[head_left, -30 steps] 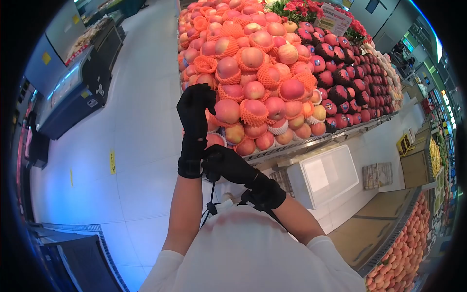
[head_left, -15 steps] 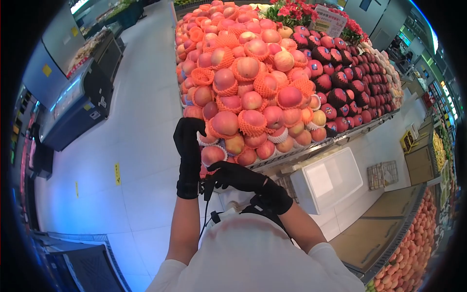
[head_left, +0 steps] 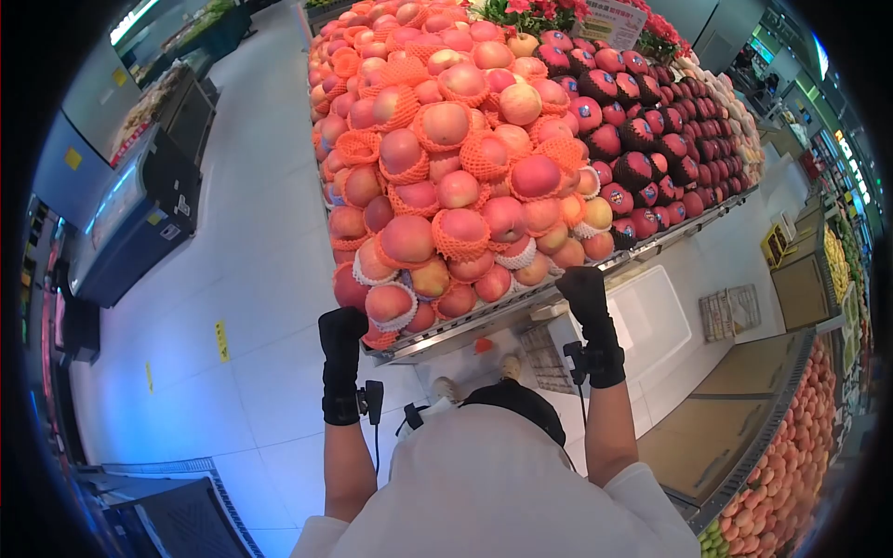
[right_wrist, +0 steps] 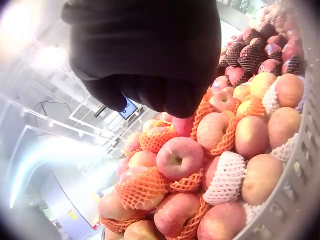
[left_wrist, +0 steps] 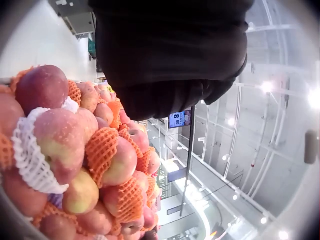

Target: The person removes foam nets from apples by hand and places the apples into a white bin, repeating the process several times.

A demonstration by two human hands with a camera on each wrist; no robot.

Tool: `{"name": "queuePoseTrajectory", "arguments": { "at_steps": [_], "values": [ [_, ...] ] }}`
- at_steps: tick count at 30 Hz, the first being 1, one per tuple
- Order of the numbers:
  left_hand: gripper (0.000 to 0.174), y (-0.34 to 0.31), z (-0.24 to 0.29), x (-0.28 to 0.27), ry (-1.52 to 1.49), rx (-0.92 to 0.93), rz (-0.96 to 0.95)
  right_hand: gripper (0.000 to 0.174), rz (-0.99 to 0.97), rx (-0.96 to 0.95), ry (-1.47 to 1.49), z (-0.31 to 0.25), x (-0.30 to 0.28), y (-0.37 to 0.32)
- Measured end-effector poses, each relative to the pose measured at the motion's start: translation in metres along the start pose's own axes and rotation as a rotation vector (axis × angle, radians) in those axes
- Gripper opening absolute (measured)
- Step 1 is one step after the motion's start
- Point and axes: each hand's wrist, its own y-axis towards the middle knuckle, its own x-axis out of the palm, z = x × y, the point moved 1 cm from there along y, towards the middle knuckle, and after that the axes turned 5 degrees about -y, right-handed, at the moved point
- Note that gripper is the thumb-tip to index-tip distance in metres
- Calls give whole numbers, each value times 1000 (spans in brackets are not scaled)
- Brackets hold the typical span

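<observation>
Apples [head_left: 406, 240]: round, smooth-skinned, red over yellow; heaped on a metal-edged stand [head_left: 437, 339] directly before the person [head_left: 502, 484].
Netting: diamond-mesh sleeves; orange nets [left_wrist: 101, 150] and white nets [left_wrist: 35, 155] around these, black nets [head_left: 634, 171] around dark red apples [head_left: 584, 113].
Left hand [head_left: 341, 327]: in a black glove [left_wrist: 170, 50]; a fist, nothing visible in it, just beside the pile's near left corner.
Right hand [head_left: 583, 286]: gloved alike; fingers folded in, nothing visible inside, near the stand's front edge.
Labels: blue stickers on the dark red apples; a hanging screen [left_wrist: 177, 119] shows the digit 8; paper sign [head_left: 612, 22] too small to read.
Obstructions: white bin [head_left: 656, 312] on the floor, partly behind the right hand; crate [head_left: 730, 313] beside it.
Surroundings: red flowers [head_left: 662, 44]; freezer [head_left: 139, 209] across the aisle.
</observation>
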Motion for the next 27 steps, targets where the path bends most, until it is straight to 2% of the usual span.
{"name": "queuePoseTrajectory", "arguments": {
  "at_steps": [1, 4, 7, 10, 13, 15, 16, 19, 20, 22, 25, 27],
  "values": [
    [24, 3, 3, 2, -11, -52, -56, 29, -3, 26, -3, 2, -3, -1],
    [27, 3, 19, 22, -245, -59, 81, 29, -11, 82, 10, 9, -10, 2],
    [28, 8, 36, 39, -406, -70, 131, 32, -18, 72, 8, 18, -17, 11],
    [30, 11, 49, 54, -458, -133, 139, 35, -36, 29, -55, 22, -24, 27],
    [33, 16, 58, 68, -451, -79, 109, 37, -94, 36, -70, 24, -32, 43],
    [35, 18, 62, 79, -422, -112, 171, 38, -143, 60, -105, 33, -38, 50],
    [35, 20, 68, 85, -404, -127, 197, 24, -124, -256, -277, 43, -39, 56],
    [36, 22, 70, 101, -264, -96, 254, 8, -62, -602, -559, 64, -54, 67],
    [36, 22, 74, 108, -193, -65, 269, 11, -120, -423, -388, 65, -58, 70],
    [35, 23, 79, 120, -66, -15, 295, 12, -94, -581, -502, 79, -67, 83],
    [35, 20, 90, 138, 342, 61, 336, 16, -30, -758, -582, 94, -75, 99],
    [36, 15, 101, 146, 208, -51, 327, 17, 46, -860, -607, 91, -80, 109]
  ]
}}
